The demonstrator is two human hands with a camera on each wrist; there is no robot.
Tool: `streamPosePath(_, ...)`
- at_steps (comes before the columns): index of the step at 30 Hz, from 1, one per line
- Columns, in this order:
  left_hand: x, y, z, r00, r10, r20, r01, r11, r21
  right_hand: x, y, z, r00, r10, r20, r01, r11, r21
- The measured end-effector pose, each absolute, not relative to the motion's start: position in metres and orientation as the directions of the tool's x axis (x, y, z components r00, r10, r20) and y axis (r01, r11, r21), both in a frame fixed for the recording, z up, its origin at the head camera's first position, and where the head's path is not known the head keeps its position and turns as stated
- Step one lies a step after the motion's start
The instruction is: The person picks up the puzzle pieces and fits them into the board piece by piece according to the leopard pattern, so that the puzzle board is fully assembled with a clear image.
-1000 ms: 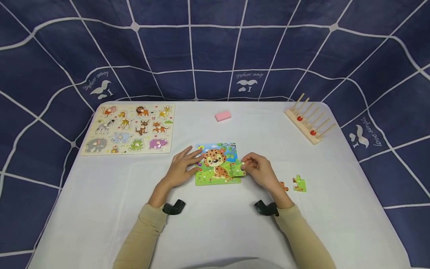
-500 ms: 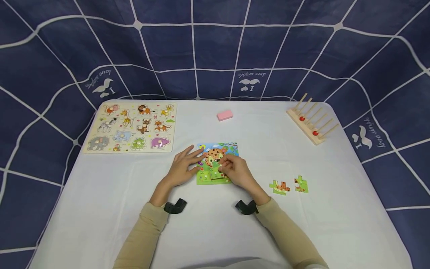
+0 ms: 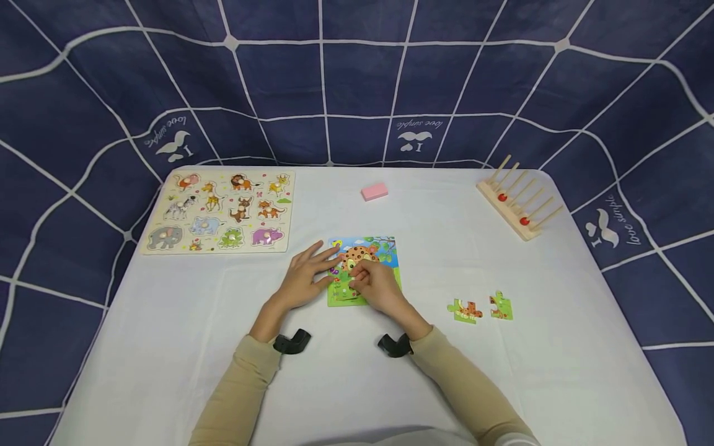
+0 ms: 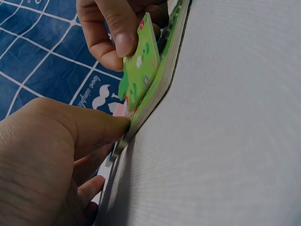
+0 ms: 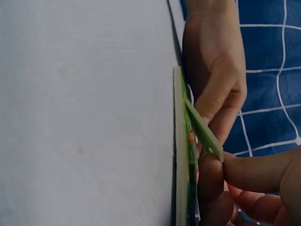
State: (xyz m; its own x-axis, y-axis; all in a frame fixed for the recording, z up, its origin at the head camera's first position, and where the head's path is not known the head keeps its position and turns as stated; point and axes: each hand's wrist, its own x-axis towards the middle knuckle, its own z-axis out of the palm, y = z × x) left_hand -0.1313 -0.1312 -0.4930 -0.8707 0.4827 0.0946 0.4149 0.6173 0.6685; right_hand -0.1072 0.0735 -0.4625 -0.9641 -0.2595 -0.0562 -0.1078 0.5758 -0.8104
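A jigsaw board point(image 3: 338, 303) with a leopard picture lies on the table in the head view. My left hand point(image 3: 304, 279) rests at its left edge with fingers spread, thumb against the rim in the left wrist view. Between thumb and fingertips, my right hand point(image 3: 380, 288) pinches a green jigsaw piece point(image 4: 142, 63) with flowers printed on it. That piece stands tilted over the board's lower left part, one edge down at the surface and the pinched edge raised, as the piece point(image 5: 203, 128) shows in the right wrist view. My right hand hides much of the leopard.
Two loose jigsaw pieces, one orange and green point(image 3: 465, 311) and one mostly green point(image 3: 502, 306), lie to the right. An animal peg puzzle point(image 3: 253, 243) is at back left. Further back are a pink block point(image 3: 374, 191) and a wooden peg rack point(image 3: 506, 210) with red beads.
My right hand has carried the green piece leftward from the board's right edge to its lower left part and tilted it there. My left hand stays at the board's edge.
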Motion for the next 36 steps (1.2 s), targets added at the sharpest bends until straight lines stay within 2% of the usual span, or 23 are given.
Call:
streamPosePath(6,-0.1319,-0.1314,-0.4935,-0.873,0.480,0.088,0.411,0.625,0.664,-0.1064,0.0673,-0.4612,-0.963,-0.269,-0.026,-0.166,0.665,-0.728)
streamPosePath(20,-0.1305,-0.1277,-0.4955,-0.884,0.455,0.109,0.410,0.640,0.650,-0.1055,0.0640,-0.4625,-0.958,-0.285,0.032,-0.241,0.741,-0.627)
streamPosePath(32,-0.1316,-0.1265,-0.4933,-0.886,0.446,0.123,0.413,0.641,0.647,-0.1058,0.0638,-0.4620,-0.959,-0.281,0.045,-0.248,0.746,-0.618)
streamPosePath(36,-0.1314,-0.1272,-0.4926,-0.890,0.444,0.106,0.400,0.645,0.651,-0.1060,0.0661,-0.4580,-0.959,-0.283,0.025,-0.230,0.722,-0.653)
